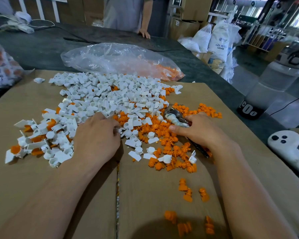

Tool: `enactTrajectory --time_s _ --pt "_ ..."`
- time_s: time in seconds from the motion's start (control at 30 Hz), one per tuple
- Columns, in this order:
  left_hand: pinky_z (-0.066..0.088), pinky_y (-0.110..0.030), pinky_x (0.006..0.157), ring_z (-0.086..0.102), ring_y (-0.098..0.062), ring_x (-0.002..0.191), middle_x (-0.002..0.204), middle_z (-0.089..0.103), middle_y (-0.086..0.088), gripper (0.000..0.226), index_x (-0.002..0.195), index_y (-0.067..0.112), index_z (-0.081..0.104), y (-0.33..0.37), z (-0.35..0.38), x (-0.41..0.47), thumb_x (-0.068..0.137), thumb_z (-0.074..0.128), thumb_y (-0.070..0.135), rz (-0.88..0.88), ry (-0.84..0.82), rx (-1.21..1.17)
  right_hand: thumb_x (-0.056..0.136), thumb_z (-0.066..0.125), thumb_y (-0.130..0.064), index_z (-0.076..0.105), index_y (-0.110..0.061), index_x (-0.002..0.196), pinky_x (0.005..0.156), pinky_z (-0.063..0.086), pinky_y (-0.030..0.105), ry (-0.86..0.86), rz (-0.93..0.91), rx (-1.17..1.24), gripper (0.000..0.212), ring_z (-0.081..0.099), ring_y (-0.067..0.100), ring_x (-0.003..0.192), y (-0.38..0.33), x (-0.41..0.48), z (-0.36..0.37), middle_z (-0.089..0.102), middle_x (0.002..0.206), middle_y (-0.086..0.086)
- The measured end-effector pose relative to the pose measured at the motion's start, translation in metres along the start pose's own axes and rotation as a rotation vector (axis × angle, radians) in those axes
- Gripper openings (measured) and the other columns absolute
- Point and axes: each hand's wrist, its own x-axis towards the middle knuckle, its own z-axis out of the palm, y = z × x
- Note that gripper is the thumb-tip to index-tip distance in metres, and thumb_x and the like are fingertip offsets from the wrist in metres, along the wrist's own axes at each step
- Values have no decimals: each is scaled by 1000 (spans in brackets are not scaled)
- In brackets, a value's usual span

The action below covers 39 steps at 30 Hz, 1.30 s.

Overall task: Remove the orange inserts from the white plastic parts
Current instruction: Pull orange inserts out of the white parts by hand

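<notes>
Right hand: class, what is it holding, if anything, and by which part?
The right hand holds pliers by their wrapped handles, fingers curled round them; the metal head sticks out free.

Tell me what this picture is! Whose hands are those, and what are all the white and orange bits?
There is no machine here. A person wears a camera on their head, so you see their two hands from above, just as they do. They work on a sheet of cardboard laid on a dark table. On it lies a big pile of white plastic parts. Some at the left have orange pieces inside. The loose orange inserts on the right are already out. The right hand grips pliers with a wrapped handle. The left hand reaches into the pile with curled fingers; whether it pinches a part is hidden. Behind lies a clear plastic bag with more orange pieces, and another person stands across the table.
</notes>
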Motion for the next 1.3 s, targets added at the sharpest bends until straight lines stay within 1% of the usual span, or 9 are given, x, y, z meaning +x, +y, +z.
enactTrajectory --time_s 0.17,0.3,0.4,0.5,0.63,0.77,0.93,1.13,1.3 --pt "39 -35 84 52 -26 102 109 55 -5 23 109 21 65 0 0 0 93 51 29 5 24 -60 75 54 -67 45 -14 132 81 32 32 5 -4 -5 78 41 24 119 0 -1 -1 40 134 10" --pt "39 -39 83 55 -30 100 109 60 -10 26 109 12 62 2 0 1 95 47 28 -13 104 -214 76 53 -66 52 -14 123 76 36 31 24 -26 -17 70 46 20 102 -1 -2 -3 48 125 9" --pt "46 -39 76 59 -29 90 99 64 -9 24 107 11 61 5 -3 -1 94 50 27 -19 177 -368 80 57 -57 53 -16 125 82 37 32 166 -88 50 61 48 20 114 -7 -6 -7 51 126 5" --pt "50 -37 75 62 -23 80 86 61 1 19 104 14 62 9 -6 -4 90 55 26 -25 194 -530 84 60 -45 64 -23 110 74 39 21 322 -287 243 34 51 7 96 -23 -17 -9 55 108 -7" --pt "37 -13 58 52 1 68 72 52 18 5 87 20 60 10 -5 -3 85 64 23 -36 200 -569 86 58 -39 67 -25 98 68 34 15 147 -531 144 21 43 1 82 -46 -29 3 49 86 -13" --pt "35 0 56 52 5 64 68 54 12 26 67 27 51 11 -5 -4 80 70 16 -37 203 -616 91 52 -30 64 -24 110 78 42 28 83 -567 5 23 43 8 95 -54 -28 17 48 96 -6" --pt "38 -14 54 53 0 63 72 55 12 28 74 29 51 11 -4 -5 73 77 19 -67 162 -684 89 55 -32 62 -22 111 74 39 27 43 -512 -48 25 47 16 103 -56 -26 21 49 106 1" --pt "39 -3 56 55 8 66 74 58 15 34 72 39 52 12 -4 -5 74 76 15 -34 103 -711 87 59 -37 65 -23 106 66 30 25 36 -491 -47 24 44 13 95 -61 -27 24 43 97 -3" --pt "42 -8 55 60 0 63 68 63 13 16 77 33 61 14 -5 -6 75 74 24 -58 111 -783 86 61 -33 62 -20 97 69 31 25 19 -501 -3 17 43 12 96 -61 -29 23 43 98 -3"
